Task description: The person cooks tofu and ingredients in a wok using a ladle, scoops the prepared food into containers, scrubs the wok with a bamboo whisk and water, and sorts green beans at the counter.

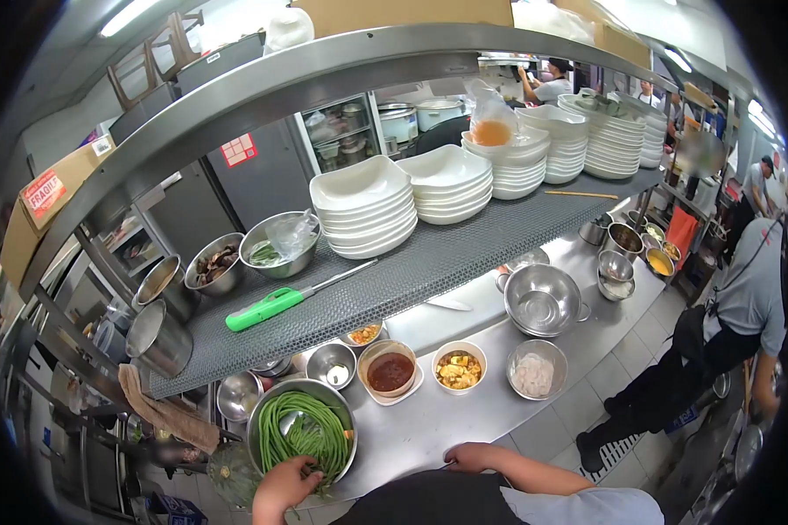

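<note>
My left hand [287, 483] reaches over the near rim of a large steel bowl [348, 411], its bent fingers touching the long green beans [306, 429] coiled inside. Whether the fingers grip any beans is unclear. My right hand [471, 457] rests at the front edge of the steel counter [411, 437], beside my dark apron, with its fingertips hidden. Behind the beans bowl are a small steel bowl [331, 366] with something white, a tub of red-brown sauce [390, 372] and a white bowl of yellow pieces [459, 369].
Stacked white dishes [364, 210] and a green lighter [267, 310] lie on the shelf above the counter. A steel colander [543, 300] and a clear bowl of pale food [536, 371] stand to the right. A co-worker [744, 289] stands at far right.
</note>
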### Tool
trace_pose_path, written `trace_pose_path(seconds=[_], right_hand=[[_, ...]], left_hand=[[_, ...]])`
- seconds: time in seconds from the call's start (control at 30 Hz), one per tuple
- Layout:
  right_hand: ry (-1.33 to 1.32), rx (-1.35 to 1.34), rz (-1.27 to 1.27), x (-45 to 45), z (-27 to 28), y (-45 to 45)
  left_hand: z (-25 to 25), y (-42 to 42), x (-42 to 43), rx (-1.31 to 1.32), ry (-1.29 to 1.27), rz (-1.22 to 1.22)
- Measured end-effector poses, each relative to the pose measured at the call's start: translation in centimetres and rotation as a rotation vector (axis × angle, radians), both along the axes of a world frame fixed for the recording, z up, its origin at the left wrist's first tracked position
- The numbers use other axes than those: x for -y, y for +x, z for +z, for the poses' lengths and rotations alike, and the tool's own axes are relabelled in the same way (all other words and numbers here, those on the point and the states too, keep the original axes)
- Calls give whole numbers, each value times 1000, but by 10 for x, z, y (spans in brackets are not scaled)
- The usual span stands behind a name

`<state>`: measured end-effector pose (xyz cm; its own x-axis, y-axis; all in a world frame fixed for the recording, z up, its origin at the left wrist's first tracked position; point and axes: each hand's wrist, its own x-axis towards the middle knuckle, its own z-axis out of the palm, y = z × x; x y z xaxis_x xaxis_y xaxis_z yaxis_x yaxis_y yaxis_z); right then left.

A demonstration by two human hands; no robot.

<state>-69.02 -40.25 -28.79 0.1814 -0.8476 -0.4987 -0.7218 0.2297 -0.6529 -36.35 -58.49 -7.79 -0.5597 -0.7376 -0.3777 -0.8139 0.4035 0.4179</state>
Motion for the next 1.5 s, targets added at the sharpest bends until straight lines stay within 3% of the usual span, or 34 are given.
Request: trace_pose_path(seconds=[0.07, 0.33, 0.67, 1.07, 1.13, 1.33, 1.5], right_hand=[[7, 5, 16, 2, 8, -6], [45, -86, 8, 8, 34, -26], [-19, -3, 34, -5, 15, -13], [44, -65, -61, 7, 27, 31], [-118, -104, -69, 9, 26, 49], [-27, -68, -163, 24, 91, 90], [-16, -73, -167, 31, 101, 114]], left_hand=[[1, -1, -3, -93, 10, 9], [-11, -14, -16, -67, 87, -19], [-2, 6, -7, -9, 42, 133], [1, 51, 26, -61, -39, 58], [-7, 67, 30, -90, -38, 49], [10, 105, 43, -139, -96, 126], [2, 137, 59, -115, -219, 156]])
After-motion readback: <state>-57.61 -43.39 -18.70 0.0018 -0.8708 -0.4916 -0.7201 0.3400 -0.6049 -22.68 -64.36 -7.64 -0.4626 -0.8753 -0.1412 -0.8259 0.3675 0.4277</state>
